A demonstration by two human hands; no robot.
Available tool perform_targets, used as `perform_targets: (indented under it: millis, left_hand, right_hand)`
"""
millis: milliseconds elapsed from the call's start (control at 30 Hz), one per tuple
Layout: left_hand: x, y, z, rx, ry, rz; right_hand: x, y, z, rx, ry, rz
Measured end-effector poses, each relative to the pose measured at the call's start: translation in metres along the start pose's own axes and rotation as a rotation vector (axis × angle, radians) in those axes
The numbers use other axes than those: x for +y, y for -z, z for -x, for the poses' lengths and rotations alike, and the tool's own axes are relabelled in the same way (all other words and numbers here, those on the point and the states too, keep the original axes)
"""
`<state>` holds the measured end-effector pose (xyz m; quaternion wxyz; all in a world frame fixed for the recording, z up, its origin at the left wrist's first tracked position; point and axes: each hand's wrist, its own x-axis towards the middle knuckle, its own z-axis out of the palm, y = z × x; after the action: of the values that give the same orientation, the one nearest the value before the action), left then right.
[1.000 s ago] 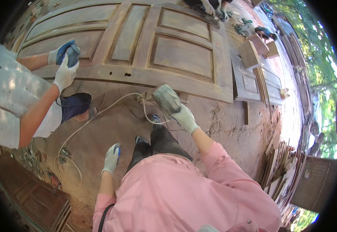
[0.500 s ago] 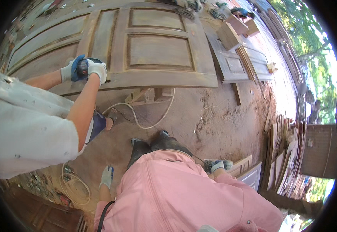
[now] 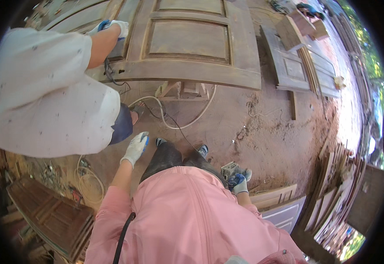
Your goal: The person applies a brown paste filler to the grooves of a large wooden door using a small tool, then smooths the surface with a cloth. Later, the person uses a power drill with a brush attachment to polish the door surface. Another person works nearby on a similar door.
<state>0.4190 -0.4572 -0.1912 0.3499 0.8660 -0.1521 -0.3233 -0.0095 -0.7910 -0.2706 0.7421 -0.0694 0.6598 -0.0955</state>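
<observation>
My left hand (image 3: pixel 135 148), in a white and blue work glove, hangs beside my left leg with its fingers loosely stretched and nothing in them. My right hand (image 3: pixel 238 182), gloved the same way, is closed around a power sander (image 3: pixel 230 169) with a flat, dusty plate, low at my right side. From near it a dark cord (image 3: pixel 181 128) runs up past my legs. Ahead of me lies a large panelled wooden door (image 3: pixel 187 40), raised on a wooden trestle (image 3: pixel 184 90). Neither of my hands touches it.
A co-worker in a white shirt (image 3: pixel 46 101) leans over the door at left, gloved hands (image 3: pixel 112 27) on it. A pale hose (image 3: pixel 165 125) loops across the floor. Dark door panels (image 3: pixel 51 211) are stacked at lower left, timber (image 3: pixel 328 185) at right, more panels (image 3: pixel 289 66) at far right.
My view has shifted, and the door sits higher in it. My left hand has come up and forward. The sander shows more clearly in my right hand. The co-worker's hands have moved farther over the door.
</observation>
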Motion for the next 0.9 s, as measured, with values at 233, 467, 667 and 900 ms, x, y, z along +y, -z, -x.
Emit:
perform_targets:
  millis: [233,467,667,900]
  left_hand:
    - [0.016,-0.078,0.092,0.027,0.186,0.120]
    - [-0.127,-0.129,0.226,0.380,0.534,0.363]
    - [-0.169,-0.103,0.257,0.392,0.539,0.369]
    - [-0.230,-0.012,0.257,0.437,0.538,0.356]
  right_hand:
    - [-0.075,-0.042,-0.067,-0.136,-0.310,0.402]
    - [-0.049,-0.153,-0.067,-0.621,0.062,1.220]
    - [0.022,-0.274,-0.064,-0.529,0.516,2.236]
    - [0.158,-0.364,-0.022,-0.441,0.560,2.891]
